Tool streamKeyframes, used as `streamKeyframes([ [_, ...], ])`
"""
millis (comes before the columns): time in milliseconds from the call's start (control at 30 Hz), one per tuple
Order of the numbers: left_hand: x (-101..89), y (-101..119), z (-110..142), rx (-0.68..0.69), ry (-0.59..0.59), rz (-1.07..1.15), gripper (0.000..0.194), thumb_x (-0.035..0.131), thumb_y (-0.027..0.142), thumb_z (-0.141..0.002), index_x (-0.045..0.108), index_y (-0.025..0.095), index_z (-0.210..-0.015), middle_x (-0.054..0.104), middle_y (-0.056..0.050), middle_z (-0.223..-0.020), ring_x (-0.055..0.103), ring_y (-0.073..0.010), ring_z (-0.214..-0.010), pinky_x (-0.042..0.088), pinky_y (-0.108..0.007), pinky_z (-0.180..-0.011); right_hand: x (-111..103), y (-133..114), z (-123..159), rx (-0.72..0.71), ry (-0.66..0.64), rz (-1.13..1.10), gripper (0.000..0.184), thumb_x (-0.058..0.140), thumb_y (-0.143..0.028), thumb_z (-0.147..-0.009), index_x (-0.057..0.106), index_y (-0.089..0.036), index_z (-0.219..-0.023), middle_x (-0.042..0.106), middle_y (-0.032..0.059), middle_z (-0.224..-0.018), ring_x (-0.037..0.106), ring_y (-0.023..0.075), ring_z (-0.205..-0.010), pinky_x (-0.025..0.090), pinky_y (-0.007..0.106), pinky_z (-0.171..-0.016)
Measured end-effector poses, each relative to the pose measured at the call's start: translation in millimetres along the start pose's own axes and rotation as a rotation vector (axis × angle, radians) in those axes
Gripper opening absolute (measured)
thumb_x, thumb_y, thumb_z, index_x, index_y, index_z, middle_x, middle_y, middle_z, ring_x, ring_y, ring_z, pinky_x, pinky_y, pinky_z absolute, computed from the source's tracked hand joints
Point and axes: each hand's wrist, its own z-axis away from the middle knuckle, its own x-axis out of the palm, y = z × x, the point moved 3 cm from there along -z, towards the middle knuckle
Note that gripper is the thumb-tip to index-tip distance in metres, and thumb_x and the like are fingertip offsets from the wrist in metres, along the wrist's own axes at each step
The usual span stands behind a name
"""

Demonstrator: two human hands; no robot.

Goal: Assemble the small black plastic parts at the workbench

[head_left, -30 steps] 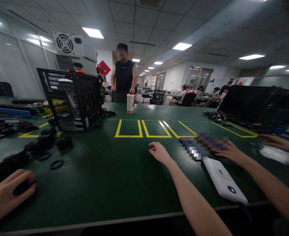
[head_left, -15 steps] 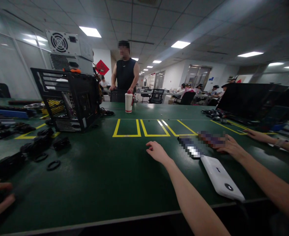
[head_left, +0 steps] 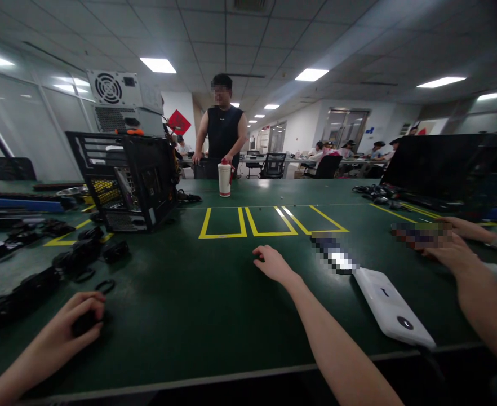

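My left hand (head_left: 77, 321) is low over the near left of the green table, thumb and fingers curled round a small black object (head_left: 85, 322) whose kind I cannot make out. Just beyond the fingertips lies a black ring (head_left: 105, 285). My right hand (head_left: 273, 264) rests on the table, fingers loosely bent and slightly apart, with nothing visible in it. It is just short of the yellow tape outlines (head_left: 223, 236). To its right lie a blurred-out flat object (head_left: 335, 255) and a white rounded device (head_left: 392, 307) with a dark cable.
Several black camera-like parts (head_left: 32, 287) lie at left, before a black computer case (head_left: 142, 186). A white cup (head_left: 225, 180) stands at the back, near a standing person (head_left: 225, 135). At right, another person's hand (head_left: 455, 254) holds a blurred object near a dark monitor (head_left: 434, 169).
My left hand has come farther into view from the left edge with the black object. My right hand stays on the table. The other person's hand has moved right with the blurred object.
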Motion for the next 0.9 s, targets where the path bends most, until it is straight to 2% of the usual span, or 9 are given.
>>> streamKeyframes([
  [133, 48.6, 78.9, -32.5, 0.166, -0.096, 0.030, 0.001, 0.045, 0.024, -0.069, 0.044, 0.023, -0.069, 0.048, 0.004, -0.093, 0.045, -0.0164, -0.093, 0.038, -0.029, -0.083, 1.8, -3.9, 0.7, -0.011, 0.018, -0.043, 0.030, 0.052, -0.023, -0.071, 0.055, -0.021, -0.101, 0.052, 0.0052, -0.106, 0.052, 0.0190, -0.094, 0.043, 0.032, -0.078],
  [233, 85.7, 133.2, -62.9, 0.256, -0.163, 0.120, 0.006, 0.046, 0.020, -0.067, 0.046, 0.021, -0.073, 0.045, 0.000, -0.093, 0.045, -0.0153, -0.088, 0.040, -0.027, -0.078, 7.0, -9.0, 0.3, -0.039, -0.007, -0.143, 0.028, 0.050, -0.025, -0.073, 0.055, -0.021, -0.100, 0.054, 0.0041, -0.104, 0.054, 0.0161, -0.089, 0.044, 0.029, -0.075],
  [367, 134.8, 179.6, -107.5, 0.344, -0.145, 0.190, 0.013, 0.053, 0.018, -0.062, 0.048, 0.019, -0.074, 0.042, -0.003, -0.091, 0.044, -0.0175, -0.088, 0.040, -0.033, -0.079, 16.5, -17.2, -2.2, -0.108, -0.099, -0.292, 0.027, 0.049, -0.028, -0.075, 0.055, -0.018, -0.098, 0.059, 0.0037, -0.098, 0.055, 0.0143, -0.087, 0.043, 0.029, -0.078],
  [467, 162.8, 195.6, -132.6, 0.363, -0.126, 0.261, 0.023, 0.056, 0.018, -0.060, 0.048, 0.019, -0.082, 0.040, -0.004, -0.093, 0.044, -0.0186, -0.089, 0.040, -0.037, -0.081, 21.5, -19.0, -3.6, -0.094, -0.187, -0.437, 0.028, 0.046, -0.030, -0.077, 0.054, -0.016, -0.100, 0.060, 0.0051, -0.097, 0.055, 0.0144, -0.087, 0.044, 0.029, -0.077],
  [533, 172.7, 199.2, -141.3, 0.362, -0.123, 0.317, 0.032, 0.058, 0.018, -0.059, 0.047, 0.019, -0.089, 0.039, -0.005, -0.096, 0.043, -0.0188, -0.091, 0.040, -0.038, -0.083, 22.0, -18.0, -4.1, -0.076, -0.208, -0.560, 0.030, 0.046, -0.029, -0.077, 0.052, -0.016, -0.104, 0.059, 0.0059, -0.100, 0.055, 0.0146, -0.090, 0.044, 0.029, -0.077],
  [633, 175.6, 199.0, -143.4, 0.357, -0.098, 0.329, 0.049, 0.061, 0.020, -0.058, 0.042, 0.021, -0.102, 0.036, -0.006, -0.104, 0.040, -0.0217, -0.099, 0.038, -0.041, -0.086, 21.9, -14.5, -5.5, -0.051, -0.224, -0.678, 0.035, 0.051, -0.028, -0.075, 0.050, -0.016, -0.108, 0.057, 0.0075, -0.104, 0.054, 0.0154, -0.095, 0.044, 0.029, -0.080],
  [733, 172.6, 198.5, -140.2, 0.342, -0.010, 0.199, 0.063, 0.063, 0.029, -0.057, 0.035, 0.024, -0.113, 0.031, -0.008, -0.113, 0.032, -0.0286, -0.105, 0.033, -0.049, -0.086, 23.0, -9.2, -8.2, -0.011, -0.213, -0.661, 0.037, 0.054, -0.029, -0.073, 0.052, -0.015, -0.107, 0.057, 0.0083, -0.105, 0.053, 0.0168, -0.096, 0.043, 0.031, -0.082],
  [800, 171.5, 198.9, -138.7, 0.326, 0.036, 0.149, 0.066, 0.063, 0.035, -0.058, 0.032, 0.024, -0.116, 0.029, -0.008, -0.114, 0.030, -0.0307, -0.106, 0.031, -0.052, -0.086, 23.6, -6.7, -10.0, 0.000, -0.195, -0.641, 0.037, 0.055, -0.030, -0.072, 0.053, -0.015, -0.106, 0.057, 0.0078, -0.105, 0.053, 0.0173, -0.096, 0.043, 0.032, -0.083],
  [900, 171.9, 197.6, -138.4, 0.290, 0.017, 0.243, 0.068, 0.064, 0.036, -0.058, 0.031, 0.023, -0.116, 0.028, -0.009, -0.113, 0.031, -0.0292, -0.107, 0.031, -0.051, -0.089, 24.2, -4.8, -11.1, 0.021, -0.189, -0.647, 0.038, 0.056, -0.029, -0.071, 0.053, -0.016, -0.105, 0.058, 0.0079, -0.103, 0.054, 0.0174, -0.093, 0.044, 0.032, -0.080],
])
